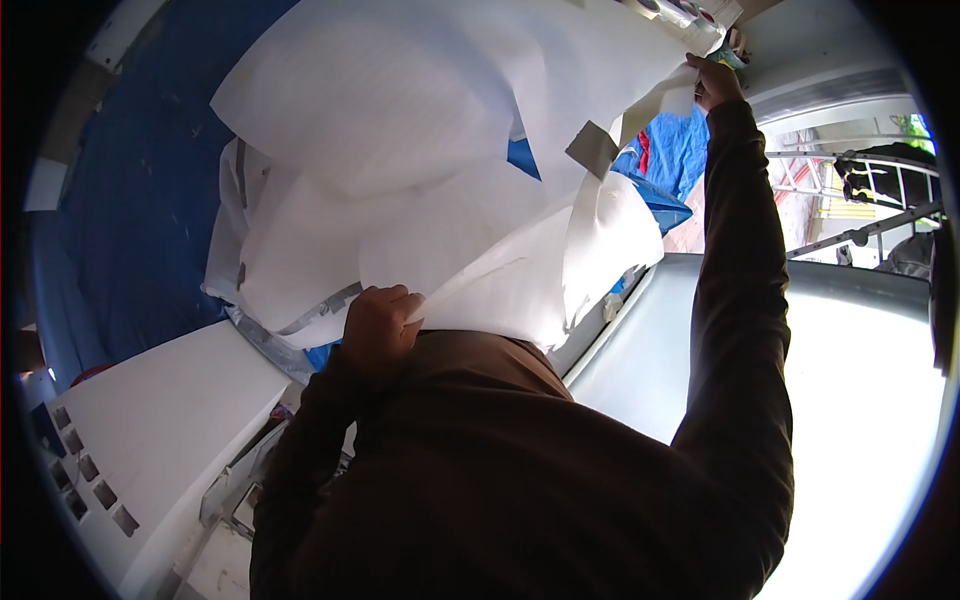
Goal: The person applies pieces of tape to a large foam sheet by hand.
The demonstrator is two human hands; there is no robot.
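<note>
A large white sheet, paper or thin fabric, spreads out in front of me over more white sheeting. My right hand is stretched far forward, its fingers closed on the white sheet's far right edge. Close to my body, my left hand is closed in a pinch on an edge of the white sheeting. A grey piece of tape hangs from the sheet between my hands. Beside my left hand, a strip of grey tape runs along the sheeting's lower edge.
At left, several grey tape pieces stick to a white panel. Blue covering lies beyond the sheets. A bright, smooth panel borders my right side, with a metal ladder behind it. Rolls lie at the top right.
</note>
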